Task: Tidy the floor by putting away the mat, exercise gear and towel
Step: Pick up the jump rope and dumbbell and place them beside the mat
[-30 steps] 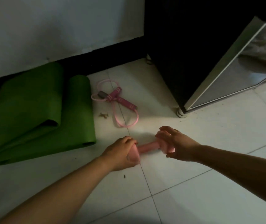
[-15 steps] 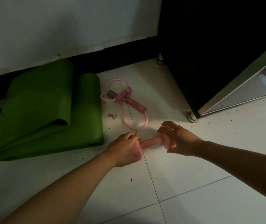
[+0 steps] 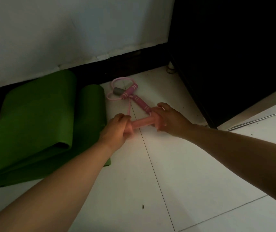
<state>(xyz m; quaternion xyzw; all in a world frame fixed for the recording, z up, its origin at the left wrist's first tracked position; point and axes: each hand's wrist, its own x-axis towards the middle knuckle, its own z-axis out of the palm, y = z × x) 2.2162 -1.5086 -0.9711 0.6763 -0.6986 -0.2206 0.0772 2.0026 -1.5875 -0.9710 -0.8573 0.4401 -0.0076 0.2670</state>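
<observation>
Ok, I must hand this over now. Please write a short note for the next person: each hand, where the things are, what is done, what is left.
Left hand: grips the left end of the pink dumbbell.
Right hand: grips its right end. I cannot tell whether the dumbbell is off the floor.
Green mat: on the floor by the wall, loosely folded, left of the hands.
Pink pull rope: on the floor between the mat and the dark cabinet, just beyond the dumbbell.
Towel: not in view.
Done: none of the visible things is put away.
Left: dumbbell, pull rope, mat, towel.
</observation>
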